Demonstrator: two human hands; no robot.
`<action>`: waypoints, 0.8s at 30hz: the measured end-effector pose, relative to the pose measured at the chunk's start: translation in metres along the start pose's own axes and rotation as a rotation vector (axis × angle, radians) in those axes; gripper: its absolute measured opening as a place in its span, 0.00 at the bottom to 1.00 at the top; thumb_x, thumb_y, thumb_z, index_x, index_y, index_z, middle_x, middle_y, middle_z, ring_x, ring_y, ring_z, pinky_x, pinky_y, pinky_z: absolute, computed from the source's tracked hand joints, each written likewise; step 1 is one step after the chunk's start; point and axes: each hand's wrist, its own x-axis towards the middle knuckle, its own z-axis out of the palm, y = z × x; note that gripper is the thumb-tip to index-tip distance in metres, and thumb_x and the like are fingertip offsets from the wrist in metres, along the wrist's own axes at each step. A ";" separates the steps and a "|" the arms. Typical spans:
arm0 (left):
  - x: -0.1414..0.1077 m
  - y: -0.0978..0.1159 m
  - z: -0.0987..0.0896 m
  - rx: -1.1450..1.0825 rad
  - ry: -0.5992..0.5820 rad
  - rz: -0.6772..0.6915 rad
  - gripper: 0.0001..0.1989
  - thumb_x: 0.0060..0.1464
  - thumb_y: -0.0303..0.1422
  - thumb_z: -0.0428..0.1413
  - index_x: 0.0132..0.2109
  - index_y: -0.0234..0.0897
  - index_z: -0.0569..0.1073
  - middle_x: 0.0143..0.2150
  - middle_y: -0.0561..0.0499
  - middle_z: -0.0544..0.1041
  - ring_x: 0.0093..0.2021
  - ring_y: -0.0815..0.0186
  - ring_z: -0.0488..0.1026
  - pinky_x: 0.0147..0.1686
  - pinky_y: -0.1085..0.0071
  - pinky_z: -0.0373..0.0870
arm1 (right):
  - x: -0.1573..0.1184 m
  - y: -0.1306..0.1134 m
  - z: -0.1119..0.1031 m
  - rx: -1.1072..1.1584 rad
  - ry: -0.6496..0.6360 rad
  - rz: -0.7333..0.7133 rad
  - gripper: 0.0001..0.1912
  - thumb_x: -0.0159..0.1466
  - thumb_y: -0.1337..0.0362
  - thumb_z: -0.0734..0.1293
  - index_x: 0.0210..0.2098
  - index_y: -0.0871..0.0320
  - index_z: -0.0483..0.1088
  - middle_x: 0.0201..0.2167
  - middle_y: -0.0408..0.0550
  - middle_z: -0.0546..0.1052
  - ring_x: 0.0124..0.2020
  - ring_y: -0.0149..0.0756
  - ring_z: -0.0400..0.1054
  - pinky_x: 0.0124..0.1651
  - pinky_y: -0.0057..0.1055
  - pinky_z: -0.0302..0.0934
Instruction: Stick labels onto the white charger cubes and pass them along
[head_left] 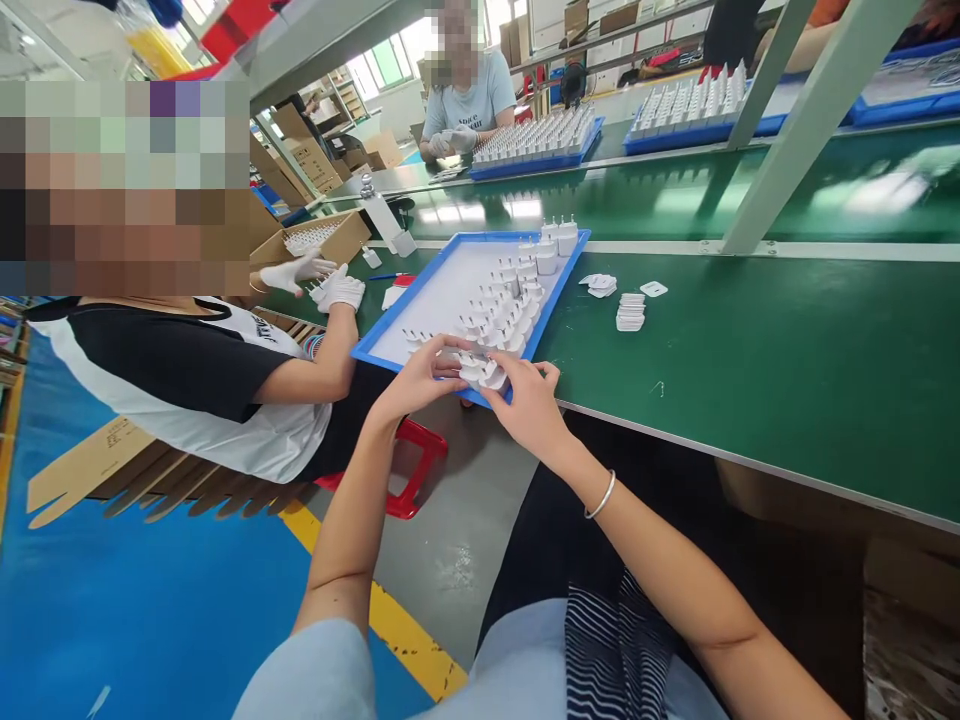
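Note:
Both my hands are at the near corner of a blue-rimmed tray [411, 285] that bears several white plug adapters with upright metal pins. My left hand [429, 380] has its fingers curved against the left side of a small group of white plugs [480, 372]. On the right side of the same group, my right hand [529, 400] presses with thumb and fingers, so the plugs are squeezed between the two hands. More white plugs [510, 310] stand in rows along the tray's right side. The left part of the tray shows its white bottom.
Stacked white plates [631, 312] and loose white pieces [598, 286] lie on the green table [787, 380]. At the left, a person's gloved hands [341, 290] hold plugs near a cardboard box [349, 235]. A slanted metal post [802, 140] rises behind. Across sits another person.

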 end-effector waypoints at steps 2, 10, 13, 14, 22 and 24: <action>-0.002 0.000 -0.001 0.007 0.007 0.011 0.24 0.47 0.36 0.70 0.50 0.38 0.71 0.53 0.44 0.76 0.38 0.66 0.78 0.40 0.65 0.82 | -0.003 -0.001 0.000 0.000 -0.006 -0.002 0.21 0.68 0.65 0.64 0.59 0.57 0.68 0.60 0.57 0.77 0.58 0.49 0.71 0.61 0.48 0.47; -0.017 0.008 -0.003 0.084 0.099 0.067 0.27 0.47 0.36 0.71 0.53 0.40 0.71 0.61 0.43 0.72 0.62 0.55 0.73 0.66 0.54 0.68 | -0.010 0.003 0.000 0.098 0.019 -0.030 0.27 0.65 0.65 0.66 0.63 0.59 0.63 0.62 0.59 0.74 0.63 0.51 0.67 0.63 0.49 0.54; -0.028 0.020 0.002 0.090 0.267 0.153 0.24 0.51 0.36 0.69 0.53 0.39 0.72 0.58 0.44 0.75 0.64 0.57 0.71 0.67 0.57 0.66 | -0.013 0.005 -0.003 0.162 0.075 -0.036 0.26 0.64 0.65 0.67 0.62 0.57 0.65 0.61 0.58 0.74 0.62 0.50 0.67 0.64 0.49 0.57; -0.032 0.025 0.006 0.072 0.329 0.194 0.21 0.52 0.35 0.68 0.52 0.39 0.74 0.56 0.45 0.76 0.62 0.58 0.72 0.65 0.59 0.68 | -0.014 0.006 -0.004 0.183 0.095 -0.039 0.25 0.64 0.64 0.67 0.61 0.57 0.65 0.60 0.58 0.74 0.62 0.50 0.67 0.64 0.49 0.57; -0.061 0.056 0.077 -0.190 0.264 0.261 0.10 0.62 0.31 0.61 0.50 0.43 0.81 0.51 0.47 0.80 0.53 0.62 0.77 0.50 0.70 0.71 | -0.040 0.010 -0.043 0.569 0.156 0.035 0.22 0.63 0.60 0.72 0.56 0.51 0.69 0.54 0.52 0.78 0.53 0.44 0.72 0.56 0.44 0.66; -0.060 0.062 0.097 -0.227 0.157 0.224 0.08 0.63 0.31 0.60 0.47 0.43 0.82 0.51 0.47 0.80 0.52 0.63 0.77 0.50 0.70 0.71 | -0.048 0.010 -0.061 0.713 0.120 0.073 0.19 0.64 0.59 0.72 0.54 0.50 0.71 0.48 0.48 0.78 0.49 0.40 0.73 0.51 0.38 0.67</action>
